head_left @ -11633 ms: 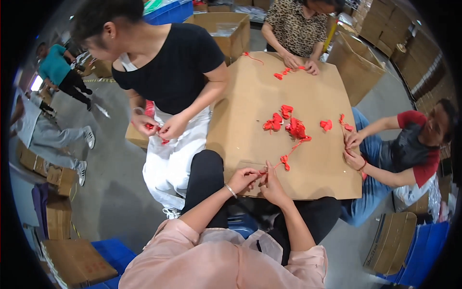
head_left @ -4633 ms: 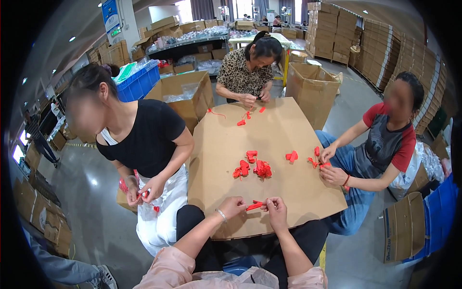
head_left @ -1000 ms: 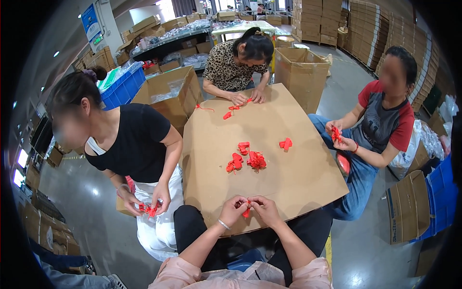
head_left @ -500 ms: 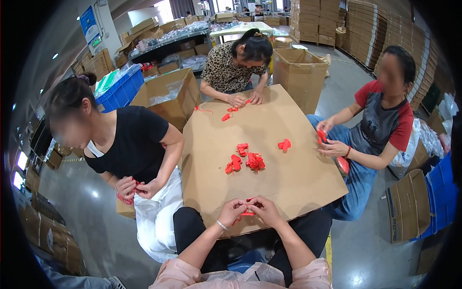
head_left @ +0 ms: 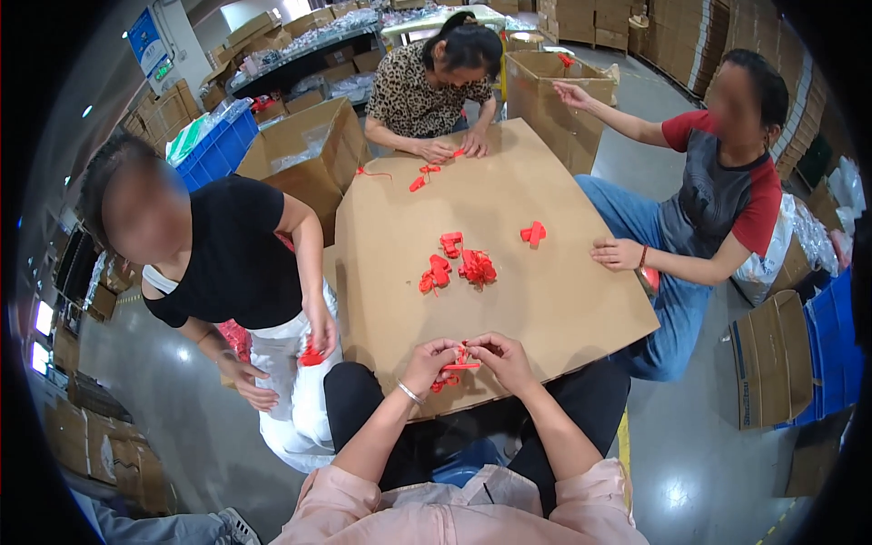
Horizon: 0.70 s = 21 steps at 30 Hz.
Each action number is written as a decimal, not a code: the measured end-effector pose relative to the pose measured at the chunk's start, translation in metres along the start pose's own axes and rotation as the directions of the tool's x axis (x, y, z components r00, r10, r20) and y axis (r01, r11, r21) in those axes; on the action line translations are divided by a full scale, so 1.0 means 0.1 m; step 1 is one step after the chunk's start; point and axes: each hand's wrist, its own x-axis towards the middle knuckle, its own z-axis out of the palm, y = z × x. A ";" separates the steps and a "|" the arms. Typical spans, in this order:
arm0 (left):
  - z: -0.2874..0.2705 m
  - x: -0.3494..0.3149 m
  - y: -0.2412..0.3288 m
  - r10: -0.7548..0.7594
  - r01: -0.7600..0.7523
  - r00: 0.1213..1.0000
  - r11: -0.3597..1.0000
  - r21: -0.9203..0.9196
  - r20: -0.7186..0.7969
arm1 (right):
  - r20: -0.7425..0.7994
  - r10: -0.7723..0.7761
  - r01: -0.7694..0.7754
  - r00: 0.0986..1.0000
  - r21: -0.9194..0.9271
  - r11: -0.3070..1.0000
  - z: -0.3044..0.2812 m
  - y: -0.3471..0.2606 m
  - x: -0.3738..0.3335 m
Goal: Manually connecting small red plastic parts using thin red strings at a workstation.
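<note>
1. Head view: my left hand (head_left: 429,356) and right hand (head_left: 501,356) met at the near edge of the cardboard tabletop (head_left: 545,300), both pinching one small red piece (head_left: 457,361) between fingertips, held close for fine work.
2. Red pile (head_left: 459,268) lay beyond my grip, within reach.
3. Versus half a second earlier: my pinch was unchanged; the red-sleeved person's hand (head_left: 570,94) had reached to the open carton (head_left: 545,82).

Warehouse floor — stacked cartons (head_left: 590,18), blue crates (head_left: 216,150).

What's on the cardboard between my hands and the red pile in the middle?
Nothing: in the head view, bare cardboard tabletop separates the hands, left hand and right hand, from the red pile.
</note>
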 end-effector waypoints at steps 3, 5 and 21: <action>0.04 -0.01 0.00 -0.007 0.008 1.000 1.000 -0.020 0.028 | -0.006 -0.101 0.098 0.995 -0.194 0.976 -0.01 -0.06 -0.03; 0.05 -0.01 0.00 -0.013 0.013 0.999 1.000 -0.018 0.030 | 0.004 -0.128 0.125 0.992 -0.254 0.959 -0.01 -0.11 -0.04; 0.03 -0.01 -0.03 -0.007 0.004 1.000 0.993 0.115 0.030 | 0.092 -0.324 0.304 0.942 -0.643 0.703 0.02 -0.17 -0.04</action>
